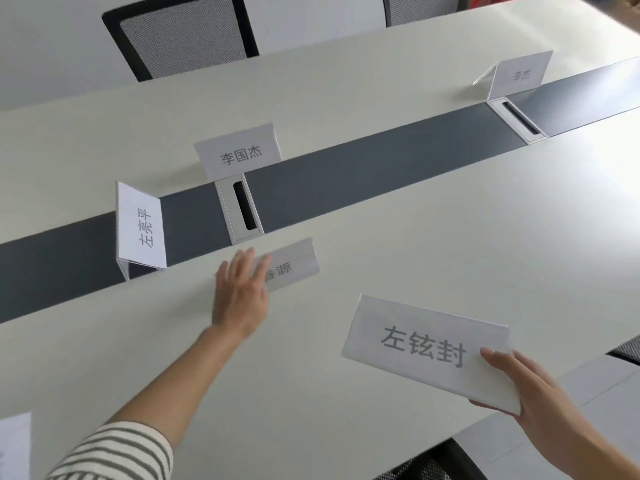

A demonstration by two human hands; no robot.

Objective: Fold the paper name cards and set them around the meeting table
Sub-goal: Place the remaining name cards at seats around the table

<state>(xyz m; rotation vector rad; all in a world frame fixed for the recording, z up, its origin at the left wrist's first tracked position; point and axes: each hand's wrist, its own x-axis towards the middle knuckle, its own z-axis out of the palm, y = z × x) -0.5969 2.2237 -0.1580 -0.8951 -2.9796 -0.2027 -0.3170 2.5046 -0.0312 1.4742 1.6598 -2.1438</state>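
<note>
My right hand (533, 393) holds a folded white name card (422, 348) by its right end, above the near part of the white meeting table (450, 220). My left hand (240, 292) is stretched forward with fingers spread, its fingertips at the left end of another folded card (294, 266) that stands near the dark centre strip; whether they touch it I cannot tell. Three more folded cards stand on the table: one at the left on the strip (140, 226), one behind the strip (239, 152), one far right (516, 74).
A dark grey strip (381, 161) runs across the table with two cable boxes (242, 209) (519, 119). A black mesh chair (183, 36) stands beyond the far edge. A sheet of paper (14, 445) lies at the lower left. Another chair (433, 462) is below the near edge.
</note>
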